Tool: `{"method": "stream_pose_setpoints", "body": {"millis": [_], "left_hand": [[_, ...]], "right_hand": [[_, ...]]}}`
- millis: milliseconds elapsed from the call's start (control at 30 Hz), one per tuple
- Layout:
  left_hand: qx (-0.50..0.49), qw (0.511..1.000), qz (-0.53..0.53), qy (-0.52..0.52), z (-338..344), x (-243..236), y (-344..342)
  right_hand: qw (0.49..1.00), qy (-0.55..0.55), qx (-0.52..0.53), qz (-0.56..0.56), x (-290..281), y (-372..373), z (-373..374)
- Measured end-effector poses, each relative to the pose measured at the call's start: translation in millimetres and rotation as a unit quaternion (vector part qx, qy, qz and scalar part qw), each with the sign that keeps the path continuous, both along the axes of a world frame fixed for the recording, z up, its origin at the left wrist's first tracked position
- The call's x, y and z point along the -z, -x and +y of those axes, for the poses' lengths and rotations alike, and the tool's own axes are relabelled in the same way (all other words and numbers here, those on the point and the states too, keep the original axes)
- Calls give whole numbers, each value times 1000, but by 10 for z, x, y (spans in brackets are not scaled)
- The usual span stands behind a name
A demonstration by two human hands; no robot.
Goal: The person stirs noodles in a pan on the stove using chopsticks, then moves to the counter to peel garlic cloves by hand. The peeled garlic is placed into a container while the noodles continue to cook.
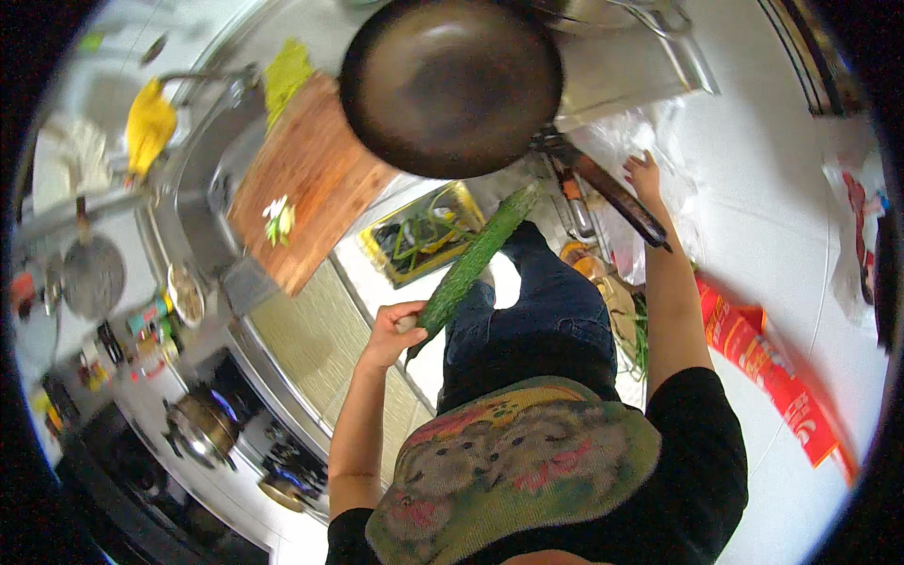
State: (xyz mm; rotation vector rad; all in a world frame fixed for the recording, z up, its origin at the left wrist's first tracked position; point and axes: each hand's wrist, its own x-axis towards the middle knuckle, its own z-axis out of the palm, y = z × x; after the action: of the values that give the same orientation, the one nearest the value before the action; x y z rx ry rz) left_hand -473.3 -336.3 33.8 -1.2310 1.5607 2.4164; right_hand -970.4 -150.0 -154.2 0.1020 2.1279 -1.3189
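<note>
My left hand (pixel 391 337) is closed around the lower end of a long green cucumber (pixel 476 259). The cucumber slants up and to the right in front of my legs. A small pale spot shows by the fingers, too small to name. On the right, my right hand (pixel 643 177) is stretched out with fingers apart at a crumpled clear plastic bag (pixel 629 141). Whether it touches the bag I cannot tell. Close by that hand is the dark handle of a large frying pan (pixel 452 85).
A wooden cutting board (pixel 315 179) bears white and green vegetable pieces (pixel 280 222), beside the sink (pixel 202 179). Blue flames burn under a steel pot (pixel 201 428) at left. A yellow-edged bin (pixel 424 235) holds scraps. Red packaging (pixel 767 363) lies at right.
</note>
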Motion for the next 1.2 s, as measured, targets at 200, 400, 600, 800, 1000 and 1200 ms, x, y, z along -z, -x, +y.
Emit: {"method": "stream_pose_setpoints", "body": {"millis": [200,400,600,800,1000,1200], "left_hand": [[-203,975,80,32,323,-428,-768],[-286,947,72,123,637,-576,-1286],[-330,929,76,149,823,-727,-1392],[-312,931,66,175,835,-902,-1367],[-257,942,38,214,823,-1006,-1428],[-240,951,39,191,845,-1011,-1384]], "right_hand": [[936,-194,-103,274,291,47,8],[833,-307,-277,368,127,-364,225],[850,-27,-511,127,-1278,-1961,-387],[593,329,-635,369,-3108,-2959,-1534],[420,346,-725,422,-3344,-3220,-1935],[362,293,-809,359,-3108,-3254,-1934]]}}
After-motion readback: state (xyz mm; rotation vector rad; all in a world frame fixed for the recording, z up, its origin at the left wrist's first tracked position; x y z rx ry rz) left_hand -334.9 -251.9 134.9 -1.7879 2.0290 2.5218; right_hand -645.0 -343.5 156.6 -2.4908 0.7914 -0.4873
